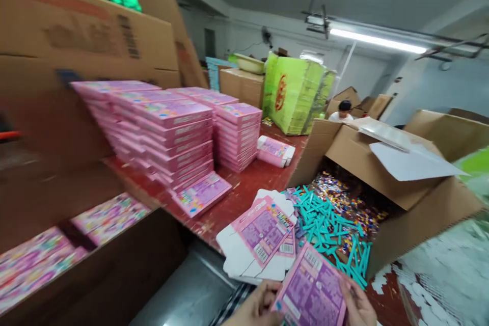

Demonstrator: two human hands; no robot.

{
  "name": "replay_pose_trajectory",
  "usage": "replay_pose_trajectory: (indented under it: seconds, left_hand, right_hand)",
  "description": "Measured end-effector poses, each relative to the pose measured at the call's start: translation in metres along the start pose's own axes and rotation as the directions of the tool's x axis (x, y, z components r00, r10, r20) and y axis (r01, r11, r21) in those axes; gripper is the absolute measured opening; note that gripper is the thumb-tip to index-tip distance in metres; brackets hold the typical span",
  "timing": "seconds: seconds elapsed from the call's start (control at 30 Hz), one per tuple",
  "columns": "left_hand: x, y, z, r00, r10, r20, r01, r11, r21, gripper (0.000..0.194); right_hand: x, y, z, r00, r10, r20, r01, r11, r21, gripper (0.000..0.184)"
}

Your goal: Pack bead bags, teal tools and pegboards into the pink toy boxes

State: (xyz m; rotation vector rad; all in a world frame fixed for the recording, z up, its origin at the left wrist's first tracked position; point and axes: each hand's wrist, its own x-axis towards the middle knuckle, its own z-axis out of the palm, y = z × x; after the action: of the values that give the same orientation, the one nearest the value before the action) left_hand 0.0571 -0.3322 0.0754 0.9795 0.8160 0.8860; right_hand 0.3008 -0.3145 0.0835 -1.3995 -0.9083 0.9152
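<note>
Between my two hands is a pink and purple printed box (311,288), its barcode end pointing away from me. My left hand (263,303) grips its left edge, the thumb lying over the printed face. Along the right edge my right hand (357,303) is closed on the same box. Just beyond lie flattened pink cartons (263,232) with white flaps spread on the red table. Teal plastic sticks (321,219) are heaped to the right, against small multicoloured pieces in clear wrapping (340,193) inside an open cardboard carton (412,237).
Tall stacks of pink boxes (171,137) stand on the red table (244,183), with one box (204,193) lying in front. A large carton (87,25) rises at left; another holds colourful boxes (110,216) below. Behind are a green wrapped carton (296,94) and a person (344,111).
</note>
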Motion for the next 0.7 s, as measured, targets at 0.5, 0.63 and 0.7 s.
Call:
replay_pose_trajectory:
  seconds: [0.5, 0.63, 0.7]
  left_hand:
    - [0.015, 0.137, -0.277, 0.444, 0.451, -0.774, 0.284, 0.749, 0.599, 0.073]
    - [0.034, 0.093, -0.25, 0.511, 0.74, -0.437, 0.437, 0.214, 0.874, 0.058]
    - [0.045, 0.084, -0.25, 0.577, 0.731, -0.364, 0.483, 0.055, 0.874, 0.049]
  right_hand:
    - [0.035, 0.013, 0.074, 0.926, -0.019, 0.378, 0.072, 0.989, -0.127, 0.049]
    - [0.061, 0.005, 0.098, 0.873, -0.159, 0.46, 0.278, 0.939, -0.203, 0.04]
    - [0.086, 0.001, 0.115, 0.834, -0.233, 0.5, 0.384, 0.896, -0.224, 0.038]
